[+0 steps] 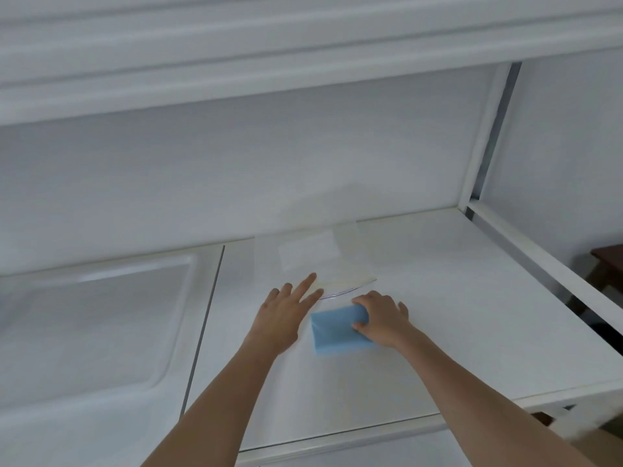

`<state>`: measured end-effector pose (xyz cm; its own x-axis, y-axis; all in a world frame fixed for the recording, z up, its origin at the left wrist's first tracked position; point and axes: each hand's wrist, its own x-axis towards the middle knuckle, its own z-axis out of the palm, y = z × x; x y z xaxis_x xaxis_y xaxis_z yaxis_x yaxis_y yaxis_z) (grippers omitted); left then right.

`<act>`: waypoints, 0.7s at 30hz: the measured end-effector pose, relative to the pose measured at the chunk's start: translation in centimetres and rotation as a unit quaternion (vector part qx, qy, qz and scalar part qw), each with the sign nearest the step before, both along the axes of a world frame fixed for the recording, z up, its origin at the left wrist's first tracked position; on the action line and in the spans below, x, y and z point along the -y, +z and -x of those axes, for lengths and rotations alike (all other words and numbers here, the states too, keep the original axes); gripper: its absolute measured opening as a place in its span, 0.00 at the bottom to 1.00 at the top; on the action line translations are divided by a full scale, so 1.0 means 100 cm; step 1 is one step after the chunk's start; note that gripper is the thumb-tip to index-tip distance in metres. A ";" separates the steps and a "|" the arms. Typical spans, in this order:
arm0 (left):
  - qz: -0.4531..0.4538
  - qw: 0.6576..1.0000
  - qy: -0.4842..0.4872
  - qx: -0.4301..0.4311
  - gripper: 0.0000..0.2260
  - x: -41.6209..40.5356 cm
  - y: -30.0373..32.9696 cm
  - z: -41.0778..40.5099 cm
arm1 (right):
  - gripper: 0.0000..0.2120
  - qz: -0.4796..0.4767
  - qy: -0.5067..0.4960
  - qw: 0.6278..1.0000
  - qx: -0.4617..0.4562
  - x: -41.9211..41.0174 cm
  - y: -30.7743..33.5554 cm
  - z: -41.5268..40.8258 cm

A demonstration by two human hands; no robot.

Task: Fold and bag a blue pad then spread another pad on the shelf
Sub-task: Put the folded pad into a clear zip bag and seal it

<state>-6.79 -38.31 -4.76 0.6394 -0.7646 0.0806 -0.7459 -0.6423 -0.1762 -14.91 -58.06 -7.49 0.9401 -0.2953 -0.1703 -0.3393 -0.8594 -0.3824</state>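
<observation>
A folded blue pad (pixel 337 330) lies on the white shelf (pixel 438 315), a small thick rectangle. My right hand (pixel 382 318) grips its right end, fingers curled over the top edge and thumb at the near side. My left hand (pixel 286 311) is just left of the pad with fingers straight, reaching toward a clear plastic bag (pixel 323 261) that lies flat behind the pad. The fingertips are at the bag's near curved edge; I cannot tell if they touch it.
A white moulded tray-like panel (pixel 84 325) fills the shelf's left part, past a thin seam. A white frame post (pixel 485 136) stands at the right rear, and an upper shelf hangs overhead. Dark furniture (pixel 606 271) shows beyond the right edge.
</observation>
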 end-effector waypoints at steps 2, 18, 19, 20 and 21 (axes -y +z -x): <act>0.003 0.999 0.032 -0.011 0.27 0.001 -0.006 -0.002 | 0.25 0.012 -0.003 1.000 0.000 -0.001 0.001 -0.001; 0.087 0.977 0.094 -0.173 0.17 -0.015 -0.026 -0.027 | 0.24 -0.007 -0.035 0.996 -0.087 0.005 0.018 -0.010; 0.105 0.973 0.097 -0.182 0.20 -0.019 -0.027 -0.028 | 0.22 -0.013 -0.034 0.995 -0.091 0.004 0.018 -0.010; 0.122 0.969 0.102 -0.190 0.22 -0.022 -0.028 -0.028 | 0.21 -0.017 -0.035 0.995 -0.095 0.004 0.019 -0.010; 0.135 0.966 0.107 -0.194 0.22 -0.026 -0.028 -0.027 | 0.21 -0.018 -0.035 0.994 -0.101 0.003 0.019 -0.011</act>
<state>-4.07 -35.68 -7.57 0.8027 -0.5961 -0.0191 -0.5670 -0.7727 0.2854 -13.83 -58.41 -5.62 0.8632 -0.3490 -0.3649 -0.4706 -0.8180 -0.3308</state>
